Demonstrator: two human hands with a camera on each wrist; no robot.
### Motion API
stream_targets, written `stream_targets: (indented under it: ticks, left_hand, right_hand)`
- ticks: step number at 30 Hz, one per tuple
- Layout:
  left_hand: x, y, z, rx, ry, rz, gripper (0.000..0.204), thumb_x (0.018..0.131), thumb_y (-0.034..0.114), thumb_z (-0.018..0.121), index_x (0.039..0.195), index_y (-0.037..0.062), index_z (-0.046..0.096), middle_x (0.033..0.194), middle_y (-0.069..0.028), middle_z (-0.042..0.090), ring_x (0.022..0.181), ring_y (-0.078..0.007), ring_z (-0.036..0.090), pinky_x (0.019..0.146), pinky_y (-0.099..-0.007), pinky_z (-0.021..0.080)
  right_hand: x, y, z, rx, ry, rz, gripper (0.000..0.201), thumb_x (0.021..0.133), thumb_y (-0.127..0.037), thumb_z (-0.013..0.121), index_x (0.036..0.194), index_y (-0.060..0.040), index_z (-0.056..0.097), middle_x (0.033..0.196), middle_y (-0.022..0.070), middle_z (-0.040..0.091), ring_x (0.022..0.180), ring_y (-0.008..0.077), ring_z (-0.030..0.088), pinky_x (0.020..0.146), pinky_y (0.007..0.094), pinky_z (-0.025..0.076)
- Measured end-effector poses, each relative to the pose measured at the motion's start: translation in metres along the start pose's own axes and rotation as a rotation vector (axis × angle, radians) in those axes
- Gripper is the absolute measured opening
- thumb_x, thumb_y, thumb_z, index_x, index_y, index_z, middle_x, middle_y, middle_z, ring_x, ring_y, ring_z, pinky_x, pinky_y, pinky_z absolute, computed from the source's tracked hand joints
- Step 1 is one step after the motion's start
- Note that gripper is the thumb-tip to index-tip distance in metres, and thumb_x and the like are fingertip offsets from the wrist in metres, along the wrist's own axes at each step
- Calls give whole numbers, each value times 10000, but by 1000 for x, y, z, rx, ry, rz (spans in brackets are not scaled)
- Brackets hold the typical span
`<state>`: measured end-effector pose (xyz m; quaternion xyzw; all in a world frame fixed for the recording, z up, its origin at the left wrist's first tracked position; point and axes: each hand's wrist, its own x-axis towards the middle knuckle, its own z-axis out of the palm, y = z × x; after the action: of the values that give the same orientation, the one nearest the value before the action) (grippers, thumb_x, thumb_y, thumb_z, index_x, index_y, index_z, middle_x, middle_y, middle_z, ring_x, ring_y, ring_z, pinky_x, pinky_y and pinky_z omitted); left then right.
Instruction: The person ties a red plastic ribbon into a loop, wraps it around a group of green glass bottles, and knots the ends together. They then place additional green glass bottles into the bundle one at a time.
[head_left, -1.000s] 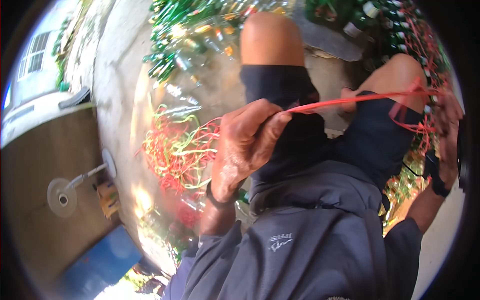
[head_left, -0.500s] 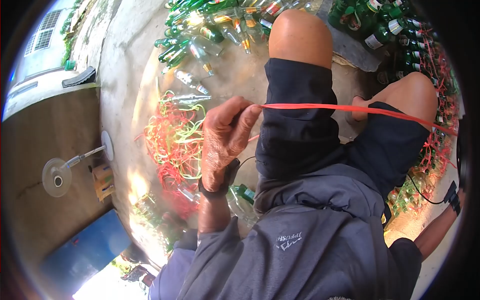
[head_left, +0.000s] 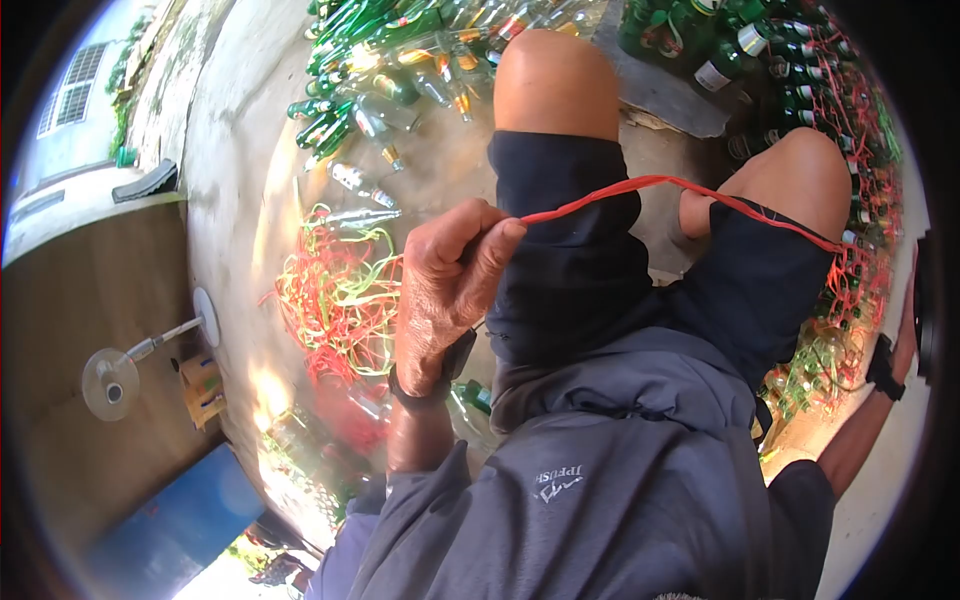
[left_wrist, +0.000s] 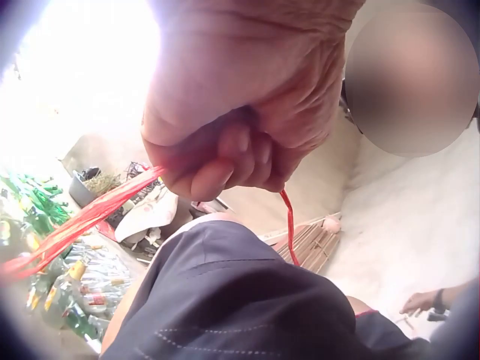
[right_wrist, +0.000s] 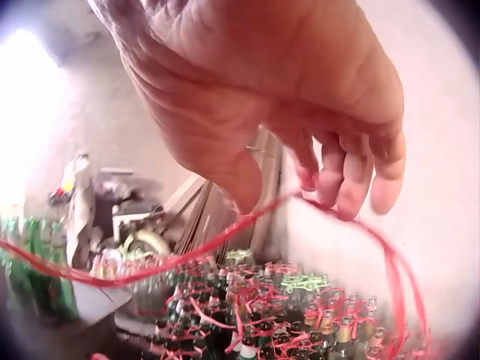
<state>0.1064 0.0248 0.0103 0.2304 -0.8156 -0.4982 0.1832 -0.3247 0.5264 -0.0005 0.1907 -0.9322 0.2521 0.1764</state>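
Observation:
In the head view my left hand pinches a red plastic ribbon between thumb and curled forefinger. The ribbon arches slackly over the dark shorts to the right knee. In the left wrist view, its short tail hangs from under the curled fingers. My right hand is spread above upright bottles, its thumb apart from the fingers. The ribbon passes right at its fingertips and droops in a loop at the right. At the head view's right edge that hand is mostly hidden.
A tangle of red and green ribbons lies on the floor beside my left hand. Loose bottles lie ahead of the knees. Ribbon-laced bottles stand at the right. A fan is at the left.
The ribbon was pulled straight toward the right edge half a second ago and now sags in an arch. My left hand sits slightly further left than a second ago, still pinching the ribbon.

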Motion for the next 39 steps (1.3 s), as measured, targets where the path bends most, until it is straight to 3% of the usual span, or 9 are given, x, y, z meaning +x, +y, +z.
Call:
stream_targets:
  ticks: [2, 5, 8, 10, 17, 21, 31, 34, 39]
  left_hand:
    - [4, 13, 6, 14, -39, 22, 184, 950, 119, 703, 850, -19, 635, 671, -91, 567, 597, -182, 510, 597, -304, 433]
    - [6, 24, 17, -19, -91, 69, 168, 942, 109, 712, 850, -11, 639, 681, -92, 576, 596, -210, 530, 599, -317, 440]
    - [7, 38, 30, -2, -144, 122, 138, 925, 87, 721, 862, -5, 639, 699, -99, 579, 617, -244, 573, 578, -334, 446]
    - [4, 38, 34, -42, -211, 142, 124, 912, 73, 724, 884, -12, 638, 729, -115, 579, 637, -269, 595, 561, -352, 447]
    - [-4, 20, 29, -69, -203, 51, 226, 910, 196, 746, 816, 19, 642, 717, -98, 620, 630, -259, 607, 603, -335, 452]
    - [-13, 4, 9, -149, -137, -117, 217, 952, 167, 712, 850, -15, 654, 706, -28, 600, 655, -114, 545, 614, -272, 425]
    - [-28, -59, -41, -215, 95, -247, 300, 982, 259, 705, 832, 2, 666, 685, 66, 514, 651, -27, 422, 559, -223, 322]
    - [-27, -68, -45, -219, 99, -285, 345, 975, 308, 712, 817, 6, 660, 684, 66, 512, 645, -28, 421, 561, -222, 322]
    - [-24, -64, -46, -260, 44, -312, 367, 967, 334, 716, 815, 4, 662, 691, 59, 525, 654, -40, 439, 591, -228, 346]
  right_hand:
    - [-25, -103, 21, 204, -70, -280, 336, 1033, -112, 569, 1345, 9, 601, 1242, 73, 668, 1079, 154, 640, 980, 302, 480]
    - [-86, -267, 36, 342, -370, -427, 419, 970, -95, 651, 1368, 1, 560, 1354, 137, 597, 1303, 239, 536, 1112, 360, 401]
    - [-103, -342, 64, 655, -616, -757, 560, 830, -137, 760, 1322, 39, 558, 1290, 205, 609, 1200, 382, 590, 1039, 458, 454]
    - [-118, -364, 79, 720, -658, -746, 516, 786, -79, 759, 1261, 22, 585, 1160, 177, 627, 1061, 342, 631, 884, 427, 505]
    - [-125, -359, 87, 915, -990, -434, 90, 952, -45, 640, 917, 36, 656, 707, 116, 576, 594, 216, 567, 575, 338, 432]
    - [-96, -346, 63, 815, -1113, -30, 164, 996, -102, 605, 906, 14, 677, 744, 30, 606, 691, 76, 530, 688, 256, 411]
    - [-22, -195, 40, 968, -659, 318, 288, 1068, -239, 521, 1152, -3, 664, 624, -111, 276, 508, -4, 199, 459, 218, 117]
    - [-3, -178, 20, 1086, -772, 259, 384, 1083, -277, 487, 1293, 28, 587, 774, -34, 513, 601, 13, 444, 501, 191, 332]
    - [-11, -231, -2, 942, -621, 283, 321, 1032, -236, 575, 842, 22, 595, 601, -12, 341, 487, 91, 279, 453, 258, 227]
